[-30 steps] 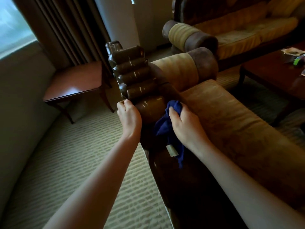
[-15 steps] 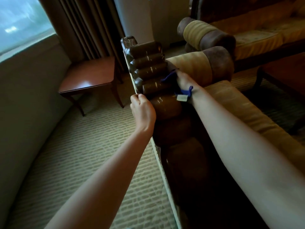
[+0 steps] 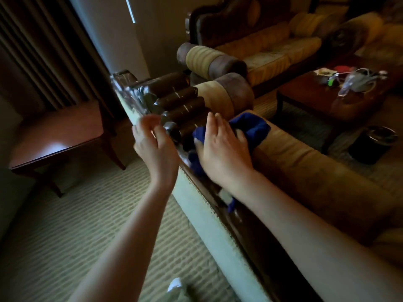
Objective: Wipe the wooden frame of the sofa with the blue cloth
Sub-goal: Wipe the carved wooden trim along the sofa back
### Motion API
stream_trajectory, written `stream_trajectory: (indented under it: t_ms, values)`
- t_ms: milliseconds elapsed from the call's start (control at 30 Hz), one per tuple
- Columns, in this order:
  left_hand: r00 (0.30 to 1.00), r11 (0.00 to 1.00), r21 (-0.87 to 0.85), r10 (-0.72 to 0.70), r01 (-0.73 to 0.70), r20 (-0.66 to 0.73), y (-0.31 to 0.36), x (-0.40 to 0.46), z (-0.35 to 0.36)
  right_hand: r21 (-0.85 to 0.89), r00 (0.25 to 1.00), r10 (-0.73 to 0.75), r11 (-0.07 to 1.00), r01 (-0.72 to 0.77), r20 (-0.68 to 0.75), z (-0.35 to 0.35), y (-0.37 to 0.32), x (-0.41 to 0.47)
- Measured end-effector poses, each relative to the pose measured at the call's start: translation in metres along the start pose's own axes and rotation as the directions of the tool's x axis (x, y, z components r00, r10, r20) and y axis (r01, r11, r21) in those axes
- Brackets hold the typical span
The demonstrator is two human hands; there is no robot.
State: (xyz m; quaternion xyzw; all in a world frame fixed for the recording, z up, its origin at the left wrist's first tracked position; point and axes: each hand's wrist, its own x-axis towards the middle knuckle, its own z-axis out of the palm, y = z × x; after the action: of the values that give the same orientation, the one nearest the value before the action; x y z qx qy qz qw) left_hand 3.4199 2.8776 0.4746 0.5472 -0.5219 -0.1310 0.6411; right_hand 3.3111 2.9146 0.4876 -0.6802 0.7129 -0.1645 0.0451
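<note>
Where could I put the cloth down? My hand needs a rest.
The reddish wooden side table by the curtain looks bare. The dark coffee table is crowded at its far end with cables, bare nearer. The tan sofa seat is free.

— Dim in here, isn't it?

— Very. The only strong light is a thin bright slit high on the wall, above the wooden frame [image 3: 174,101], whose glossy ribs catch small white glints.

— And the side table [image 3: 58,136] left of the frame?

— A soft sheen on its surface. The left hand [image 3: 154,147] is smeared with motion blur, fingers [image 3: 150,120] especially. Corners darken, and straight lines bow near the edges.
</note>
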Motion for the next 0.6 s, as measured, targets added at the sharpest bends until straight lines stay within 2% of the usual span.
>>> stream_trajectory:
  t_ms: [67,100,167,200,267,333,400,433,500,600]
  values:
    - [0.967,0.956,0.179,0.21,-0.234,0.142,-0.011,0.029,0.002,0.087,0.99,0.135,0.986,-0.139,0.052,-0.006,-0.002,0.034]
    - [0.919,0.896,0.241,0.319,-0.372,0.234,-0.015,0.046,0.003,0.164,0.975,0.211,0.962,-0.22,0.073,-0.008,-0.001,0.048]
    - [0.787,0.763,0.28,0.444,-0.582,0.428,-0.007,0.077,0.012,0.281,0.937,0.339,0.894,-0.349,0.085,-0.011,0.004,0.064]
    - [0.706,0.709,0.246,0.476,-0.661,0.524,-0.001,0.089,0.016,0.308,0.923,0.379,0.871,-0.382,0.07,-0.01,0.006,0.065]
    - [0.471,0.557,0.121,0.543,-0.822,0.695,0.007,0.108,0.031,0.266,0.916,0.401,0.886,-0.38,-0.03,-0.004,0.001,0.051]
    - [0.242,0.403,0.011,0.527,-0.915,0.815,0.012,0.125,0.046,0.026,0.909,0.339,0.939,-0.344,-0.242,0.014,-0.018,0.025]
    - [0.071,0.285,-0.079,0.479,-0.955,0.875,0.01,0.135,0.061,-0.166,0.876,0.261,0.921,-0.351,-0.405,0.037,-0.047,0.0]
    - [0.022,0.27,-0.111,0.447,-0.957,0.894,0.008,0.138,0.067,-0.177,0.854,0.266,0.91,-0.376,-0.447,0.047,-0.06,-0.008]
    - [-0.022,0.292,-0.155,0.411,-0.944,0.911,0.003,0.139,0.072,-0.155,0.83,0.324,0.889,-0.431,-0.454,0.057,-0.076,-0.013]
    - [-0.003,0.297,-0.162,0.473,-0.941,0.881,-0.004,0.136,0.075,-0.139,0.844,0.362,0.885,-0.445,-0.396,0.044,-0.068,-0.004]
